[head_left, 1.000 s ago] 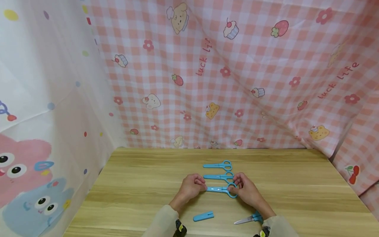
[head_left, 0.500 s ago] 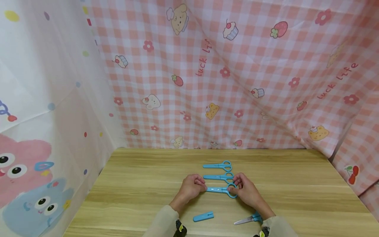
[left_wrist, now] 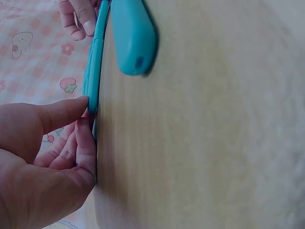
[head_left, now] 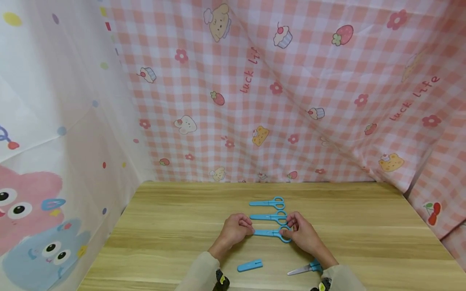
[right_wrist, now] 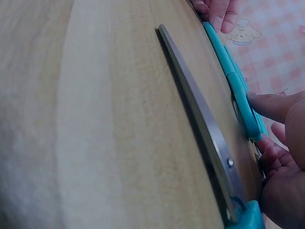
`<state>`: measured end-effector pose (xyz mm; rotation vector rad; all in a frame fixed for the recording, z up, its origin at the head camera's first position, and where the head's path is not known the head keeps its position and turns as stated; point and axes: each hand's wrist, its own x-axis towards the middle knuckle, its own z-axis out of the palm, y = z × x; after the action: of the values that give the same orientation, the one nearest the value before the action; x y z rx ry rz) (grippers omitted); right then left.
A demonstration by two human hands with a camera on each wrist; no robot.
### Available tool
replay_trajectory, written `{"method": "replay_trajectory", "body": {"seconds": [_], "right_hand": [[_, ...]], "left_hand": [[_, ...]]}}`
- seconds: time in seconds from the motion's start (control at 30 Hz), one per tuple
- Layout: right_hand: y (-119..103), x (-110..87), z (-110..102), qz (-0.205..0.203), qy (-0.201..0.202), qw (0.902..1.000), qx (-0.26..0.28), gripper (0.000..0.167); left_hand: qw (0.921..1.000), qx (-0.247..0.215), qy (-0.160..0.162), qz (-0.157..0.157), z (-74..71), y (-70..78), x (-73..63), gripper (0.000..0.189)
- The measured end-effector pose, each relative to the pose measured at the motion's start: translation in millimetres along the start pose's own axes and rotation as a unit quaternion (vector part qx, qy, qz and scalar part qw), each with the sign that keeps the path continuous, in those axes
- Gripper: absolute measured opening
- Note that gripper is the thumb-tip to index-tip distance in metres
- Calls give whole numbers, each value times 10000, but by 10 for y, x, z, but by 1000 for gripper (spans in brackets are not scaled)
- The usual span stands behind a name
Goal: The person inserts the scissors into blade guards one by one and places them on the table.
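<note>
- Fingers of the left hand (head_left: 234, 231) are pinched narrowly on the tip of the nearest sheathed scissors (head_left: 267, 233); one handle loop is gripped between thumb and fingers of the right hand (head_left: 305, 234).
- Pink checked cloth (head_left: 233, 81) is hung at 12 o'clock, beyond a wooden tabletop (head_left: 174, 242).
- At the dial's centre, the nearest sheathed scissors are held between hands placed at 9 and 3 o'clock. Almost nothing has been altered in the past second; only the glints on the cover are dimmed, by which a slight tilt may be suggested. Steadying rather than carrying is judged to be under way. Whether the pair is fully rested on the wood cannot be told.
- At 12 o'clock, the middle scissors (head_left: 260, 217) and far scissors (head_left: 261, 203), both sheathed, are lined up, tips toward 9.
- Between 4 and 5 o'clock, bare scissors (head_left: 300, 270) are laid, handles partly hidden by the right wrist.
- At 7 o'clock, a loose blue sheath (head_left: 250, 265) is left untouched.
</note>
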<state>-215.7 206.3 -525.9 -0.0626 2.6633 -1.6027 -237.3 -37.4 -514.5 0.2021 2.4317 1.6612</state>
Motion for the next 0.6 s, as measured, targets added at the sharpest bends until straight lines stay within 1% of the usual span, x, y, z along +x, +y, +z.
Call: {"method": "replay_trajectory", "body": {"seconds": [0.6], "right_hand": [[-2, 10, 1, 63, 14, 9999, -119, 34]], "left_hand": [[10000, 7, -15, -35, -1, 7, -2, 16]]}}
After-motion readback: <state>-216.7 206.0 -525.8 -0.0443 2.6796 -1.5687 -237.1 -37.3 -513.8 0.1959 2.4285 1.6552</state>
